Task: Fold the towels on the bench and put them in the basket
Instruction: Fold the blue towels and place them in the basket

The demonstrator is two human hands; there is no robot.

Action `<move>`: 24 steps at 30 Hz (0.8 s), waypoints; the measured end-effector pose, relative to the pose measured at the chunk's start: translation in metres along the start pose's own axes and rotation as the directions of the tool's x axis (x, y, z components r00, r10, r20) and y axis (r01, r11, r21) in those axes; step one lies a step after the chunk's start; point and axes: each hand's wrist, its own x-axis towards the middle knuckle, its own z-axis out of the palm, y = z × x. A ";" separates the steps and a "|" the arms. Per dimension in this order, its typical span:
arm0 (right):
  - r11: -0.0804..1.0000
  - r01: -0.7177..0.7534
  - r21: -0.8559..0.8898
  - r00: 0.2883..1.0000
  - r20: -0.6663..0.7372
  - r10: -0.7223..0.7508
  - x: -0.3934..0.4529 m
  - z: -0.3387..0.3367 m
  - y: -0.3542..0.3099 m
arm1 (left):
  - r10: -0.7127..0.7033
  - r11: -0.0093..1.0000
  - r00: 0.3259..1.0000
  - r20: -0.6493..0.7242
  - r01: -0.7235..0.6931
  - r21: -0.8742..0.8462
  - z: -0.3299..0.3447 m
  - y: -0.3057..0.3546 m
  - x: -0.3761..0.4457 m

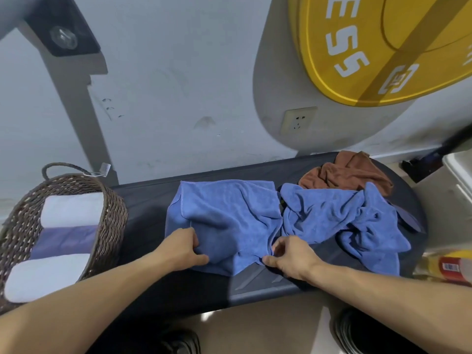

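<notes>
A blue towel [224,215] lies partly spread on the dark bench [143,200]. My left hand [182,247] grips its near left edge, and my right hand [288,256] pinches its near right edge. A second blue towel [344,215] lies crumpled to the right, touching the first. Behind it sits a bunched brown towel [347,172]. The woven basket [112,208] stands at the bench's left end. Inside it are two white rolled towels [71,209] and a folded purple one [63,241].
A wall stands close behind the bench, with a socket [297,120] and a yellow weight plate [383,47] above right. A dark metal frame post [76,103] rises behind the basket. A red and yellow bottle [452,268] lies at the right edge. Floor shows below the bench.
</notes>
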 end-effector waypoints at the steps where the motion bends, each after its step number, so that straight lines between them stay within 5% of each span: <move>1: 0.999 0.053 -0.011 0.998 -0.035 -0.053 0.000 0.000 -0.002 | -0.003 1.000 1.000 -0.014 0.003 0.006 0.002 -0.001 -0.001; 7: 0.901 0.342 0.266 0.939 -0.124 -0.320 -0.005 -0.024 -0.035 | -0.079 0.995 0.988 0.134 0.070 0.074 -0.013 -0.017 -0.004; 10: 0.809 0.407 0.425 0.912 -0.242 -0.332 -0.008 -0.039 -0.045 | -0.060 0.998 0.989 0.136 0.056 0.034 -0.020 -0.027 -0.009; 13: 0.772 0.395 0.498 0.919 -0.219 -0.328 -0.011 -0.051 -0.047 | -0.066 0.990 0.988 0.142 0.083 -0.114 -0.020 -0.034 -0.016; 18: 0.889 0.295 0.349 0.949 -0.002 -0.314 -0.023 -0.057 -0.030 | -0.084 0.934 0.983 0.162 0.134 -0.331 -0.010 -0.037 -0.030; 24: 0.993 0.106 -0.051 0.940 0.331 -0.083 -0.031 -0.063 -0.008 | -0.058 0.951 0.951 0.304 0.145 -0.272 0.001 -0.037 -0.044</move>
